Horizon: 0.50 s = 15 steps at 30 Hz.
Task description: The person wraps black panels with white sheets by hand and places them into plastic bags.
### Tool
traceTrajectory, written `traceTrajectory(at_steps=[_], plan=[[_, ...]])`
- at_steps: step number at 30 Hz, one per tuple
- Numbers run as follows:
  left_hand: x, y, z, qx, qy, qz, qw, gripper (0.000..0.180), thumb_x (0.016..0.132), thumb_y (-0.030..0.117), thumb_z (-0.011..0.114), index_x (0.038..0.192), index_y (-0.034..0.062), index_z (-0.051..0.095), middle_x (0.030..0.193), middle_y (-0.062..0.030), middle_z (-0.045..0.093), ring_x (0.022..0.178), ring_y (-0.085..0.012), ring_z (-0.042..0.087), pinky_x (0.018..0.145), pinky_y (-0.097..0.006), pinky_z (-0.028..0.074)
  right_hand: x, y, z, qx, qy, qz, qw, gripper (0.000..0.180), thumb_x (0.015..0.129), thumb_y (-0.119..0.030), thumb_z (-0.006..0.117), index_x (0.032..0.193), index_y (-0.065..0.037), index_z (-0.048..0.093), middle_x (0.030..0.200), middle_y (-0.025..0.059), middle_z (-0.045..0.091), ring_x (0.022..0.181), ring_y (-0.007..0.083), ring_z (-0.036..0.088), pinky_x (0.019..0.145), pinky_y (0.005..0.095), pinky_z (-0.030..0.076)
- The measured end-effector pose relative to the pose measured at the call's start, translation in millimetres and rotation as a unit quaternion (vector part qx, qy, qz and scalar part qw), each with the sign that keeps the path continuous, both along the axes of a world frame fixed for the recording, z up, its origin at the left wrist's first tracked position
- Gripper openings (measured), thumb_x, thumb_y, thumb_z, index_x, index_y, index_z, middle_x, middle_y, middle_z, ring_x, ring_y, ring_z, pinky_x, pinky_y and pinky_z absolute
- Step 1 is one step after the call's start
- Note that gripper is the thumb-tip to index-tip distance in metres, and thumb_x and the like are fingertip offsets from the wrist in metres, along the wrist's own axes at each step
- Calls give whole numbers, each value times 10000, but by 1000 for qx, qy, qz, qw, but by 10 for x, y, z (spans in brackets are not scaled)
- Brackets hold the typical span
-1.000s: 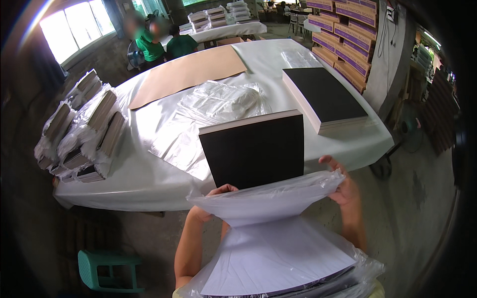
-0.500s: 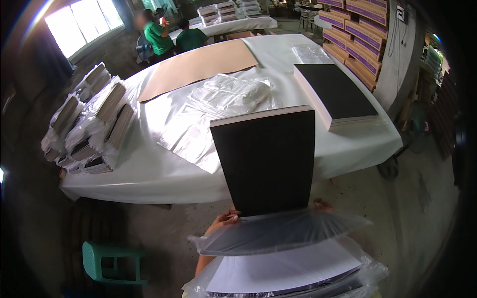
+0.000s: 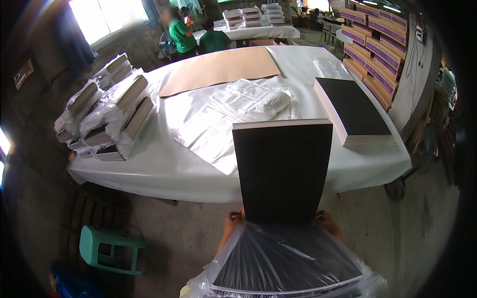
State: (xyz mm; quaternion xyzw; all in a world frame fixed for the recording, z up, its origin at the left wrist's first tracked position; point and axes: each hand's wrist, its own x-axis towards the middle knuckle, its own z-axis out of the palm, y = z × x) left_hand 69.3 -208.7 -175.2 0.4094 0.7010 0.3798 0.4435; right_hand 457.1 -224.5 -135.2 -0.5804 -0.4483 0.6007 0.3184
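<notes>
A stack of black-topped boards point(image 3: 283, 164) stretches away from me, its far end on the table's near edge. Its near part is inside a clear plastic bag point(image 3: 278, 258), which is pulled taut and creased over the boards. My left hand point(image 3: 233, 219) is closed on the bag's rim at the left side of the stack. At the right side my right hand point(image 3: 326, 221) is closed at the opposite rim, its fingertips partly hidden. Beyond lies a pile of loose clear plastic bags point(image 3: 253, 102).
A second black-topped board stack point(image 3: 355, 107) lies at the table's right. Bagged stacks point(image 3: 107, 109) are heaped at the left, and a brown sheet point(image 3: 223, 72) lies at the back of the white-covered table point(image 3: 149, 171). A green stool point(image 3: 109, 243) stands lower left. Two people in green are behind.
The bag, billowed and raised before, now lies stretched over the near part of the black stack. Both hands hold its rim beside the stack. My view has shifted a little.
</notes>
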Motion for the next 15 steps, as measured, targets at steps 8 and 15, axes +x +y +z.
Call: traceTrajectory(at_steps=[8, 15], plan=[[-205, 158, 570, 253, 170, 234, 923, 105, 800, 119, 574, 854, 29, 583, 691, -50, 551, 619, -165, 498, 576, -287, 409, 97, 67, -128, 4, -117, 50, 992, 373, 695, -277, 689, 926, -21, 545, 807, 70, 610, 720, 146, 561, 603, 262, 413], [-580, 653, 2063, 406, 205, 127, 882, 167, 747, 148, 649, 880, 53, 614, 846, -45, 588, 753, -156, 553, 623, -270, 411, 206, 58, -2, 57, -69, 118, 989, 274, 721, -249, 669, 886, -35, 619, 780, 42, 599, 729, 135, 559, 632, 266, 428]])
